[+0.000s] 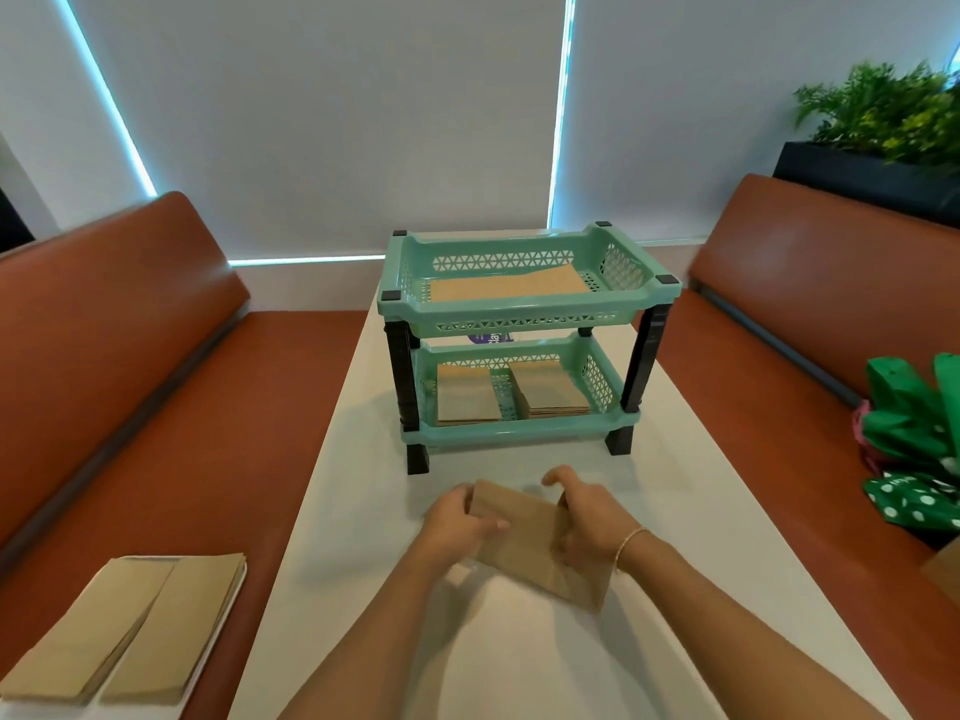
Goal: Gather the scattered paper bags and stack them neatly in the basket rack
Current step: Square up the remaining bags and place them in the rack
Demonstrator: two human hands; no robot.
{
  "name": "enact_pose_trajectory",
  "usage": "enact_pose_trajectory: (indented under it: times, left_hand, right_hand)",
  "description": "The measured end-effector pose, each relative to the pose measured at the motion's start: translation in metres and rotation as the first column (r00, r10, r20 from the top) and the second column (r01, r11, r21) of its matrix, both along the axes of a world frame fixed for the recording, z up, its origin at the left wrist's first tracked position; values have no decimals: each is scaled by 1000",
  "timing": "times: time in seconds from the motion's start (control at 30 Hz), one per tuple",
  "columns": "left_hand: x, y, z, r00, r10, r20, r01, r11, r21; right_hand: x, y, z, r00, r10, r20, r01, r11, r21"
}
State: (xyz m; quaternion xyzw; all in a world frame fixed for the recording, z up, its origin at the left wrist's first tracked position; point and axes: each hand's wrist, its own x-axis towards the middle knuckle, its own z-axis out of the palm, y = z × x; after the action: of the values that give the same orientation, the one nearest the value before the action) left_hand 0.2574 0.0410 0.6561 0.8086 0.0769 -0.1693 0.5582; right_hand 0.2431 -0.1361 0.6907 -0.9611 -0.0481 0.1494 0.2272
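Note:
A brown paper bag is held just above the white table, a short way in front of the rack. My left hand grips its left edge and my right hand grips its right edge. The mint green two-tier basket rack stands mid-table. Its top basket holds a flat brown bag. In the lower basket lie two stacks of brown bags, side by side. On the left bench lie two long stacks of brown bags.
Orange-brown padded benches flank the table on both sides. Green bags, one with white dots, sit on the right bench. A planter with green foliage stands behind the right bench. Roller blinds cover the window behind.

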Motion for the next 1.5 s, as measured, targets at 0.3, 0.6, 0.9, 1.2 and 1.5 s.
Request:
enact_pose_trajectory:
  times: [0.3, 0.6, 0.9, 1.2, 1.5]
  left_hand:
    - [-6, 1, -3, 981, 192, 13, -178, 931, -320]
    - [-6, -16, -11, 954, 269, 130, -239, 949, -207]
    - [-5, -15, -10, 959, 222, 178, -190, 965, -180]
    - [-7, -10, 2, 944, 243, 222, -215, 966, -145]
    - [-8, -44, 24, 986, 15, 165, 2, 995, -101]
  right_hand:
    - [0, -35, -2, 917, -367, 157, 276, 867, 416]
    - [-7, -6, -24, 885, -409, 222, 261, 831, 491]
    - [-2, -12, -37, 950, -208, 234, 154, 961, 230]
    - [6, -23, -28, 956, -241, 166, 185, 937, 297]
    - [4, -5, -24, 939, -345, -1, 305, 828, 470]
